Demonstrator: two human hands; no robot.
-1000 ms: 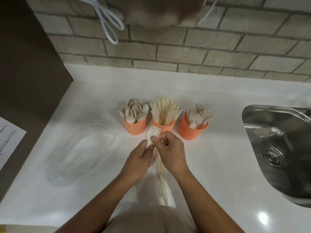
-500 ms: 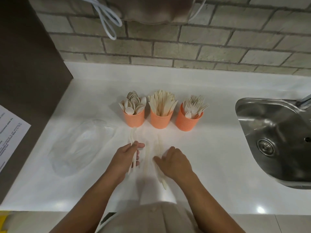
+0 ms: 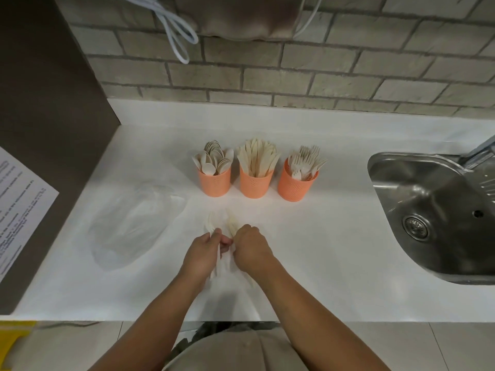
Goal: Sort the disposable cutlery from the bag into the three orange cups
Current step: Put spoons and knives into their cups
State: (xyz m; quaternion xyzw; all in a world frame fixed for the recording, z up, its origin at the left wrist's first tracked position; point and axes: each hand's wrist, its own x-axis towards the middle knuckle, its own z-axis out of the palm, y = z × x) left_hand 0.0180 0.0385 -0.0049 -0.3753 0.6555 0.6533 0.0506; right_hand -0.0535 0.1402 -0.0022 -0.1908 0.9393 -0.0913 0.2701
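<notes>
Three orange cups stand in a row on the white counter: the left cup (image 3: pixel 214 183) holds spoons, the middle cup (image 3: pixel 255 184) holds knives, the right cup (image 3: pixel 296 187) holds forks. In front of them my left hand (image 3: pixel 202 254) grips a small bunch of pale forks (image 3: pixel 209 223) pointing away from me. My right hand (image 3: pixel 251 250) is closed on a few pale knives (image 3: pixel 232 223) beside it. The two hands touch at the fingers. The handles are mostly hidden under my hands. The clear plastic bag (image 3: pixel 134 223) lies flat to the left.
A steel sink (image 3: pixel 439 210) with a drain is set into the counter at the right. A brown wall panel and a printed paper sheet (image 3: pixel 18 207) are at the left. A brick wall rises behind the cups, with a white cable (image 3: pixel 174 30) hanging down.
My hands dropped from just under the cups back toward me, split apart over the loose cutlery, then came together again, each now gripping a bunch.
</notes>
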